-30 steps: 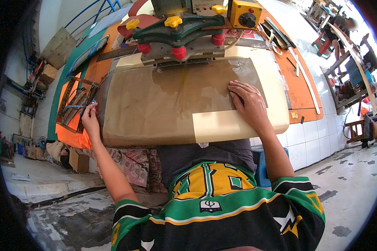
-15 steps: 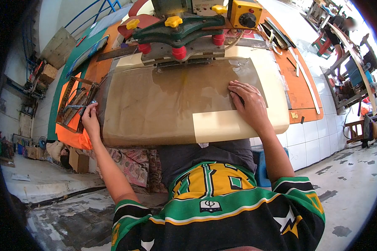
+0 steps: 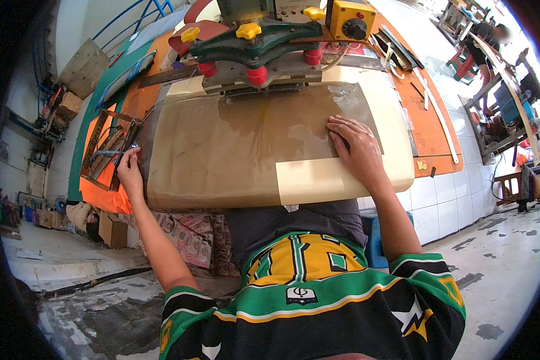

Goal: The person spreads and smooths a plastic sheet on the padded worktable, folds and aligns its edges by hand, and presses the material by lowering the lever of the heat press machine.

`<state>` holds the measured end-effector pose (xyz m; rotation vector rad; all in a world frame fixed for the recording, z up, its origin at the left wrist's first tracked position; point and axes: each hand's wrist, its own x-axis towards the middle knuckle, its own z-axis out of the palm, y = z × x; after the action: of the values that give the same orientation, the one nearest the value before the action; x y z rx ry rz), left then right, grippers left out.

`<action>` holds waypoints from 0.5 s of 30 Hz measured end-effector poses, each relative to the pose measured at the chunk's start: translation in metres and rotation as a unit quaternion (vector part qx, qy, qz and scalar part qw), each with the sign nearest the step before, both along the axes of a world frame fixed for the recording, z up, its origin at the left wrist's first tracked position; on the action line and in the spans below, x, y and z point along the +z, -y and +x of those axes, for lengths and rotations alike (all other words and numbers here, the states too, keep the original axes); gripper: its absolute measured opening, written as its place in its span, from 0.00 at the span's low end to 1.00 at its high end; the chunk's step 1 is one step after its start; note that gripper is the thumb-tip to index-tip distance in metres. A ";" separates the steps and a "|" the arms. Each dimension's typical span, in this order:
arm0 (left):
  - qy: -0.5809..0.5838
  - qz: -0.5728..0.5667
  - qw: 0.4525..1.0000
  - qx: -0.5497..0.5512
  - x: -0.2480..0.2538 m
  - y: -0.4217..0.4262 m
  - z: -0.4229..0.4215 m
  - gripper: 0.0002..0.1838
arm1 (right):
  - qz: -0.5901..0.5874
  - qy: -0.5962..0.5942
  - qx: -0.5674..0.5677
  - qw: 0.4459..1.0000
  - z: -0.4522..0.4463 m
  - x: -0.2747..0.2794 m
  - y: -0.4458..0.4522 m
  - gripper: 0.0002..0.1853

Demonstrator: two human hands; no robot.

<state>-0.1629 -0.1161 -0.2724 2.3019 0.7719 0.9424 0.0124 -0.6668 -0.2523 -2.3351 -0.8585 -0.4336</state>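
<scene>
Head view. Landmark: brown sheet (image 3: 222, 156), spread over the work board in front of the person. Right hand (image 3: 357, 146) flat on the sheet's right part, palm down, fingers extended and together, nothing gripped. Cream paper (image 3: 321, 183) at the sheet's near right corner, below that hand. Left hand (image 3: 129, 171) just off the sheet's left edge, fingers curled, thumb near forefinger; small shiny item at the tips, hold cannot be told. Wooden tray (image 3: 91, 138) left of sheet. Green press (image 3: 258, 45) behind sheet.
</scene>
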 end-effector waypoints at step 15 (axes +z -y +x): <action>-0.004 0.009 1.000 -0.008 0.003 0.002 -0.001 0.12 | -0.001 0.000 0.000 1.000 0.000 0.000 0.000 0.13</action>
<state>-0.1635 -0.1185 -0.2699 2.3249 0.7488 0.9374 0.0126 -0.6670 -0.2526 -2.3357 -0.8601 -0.4338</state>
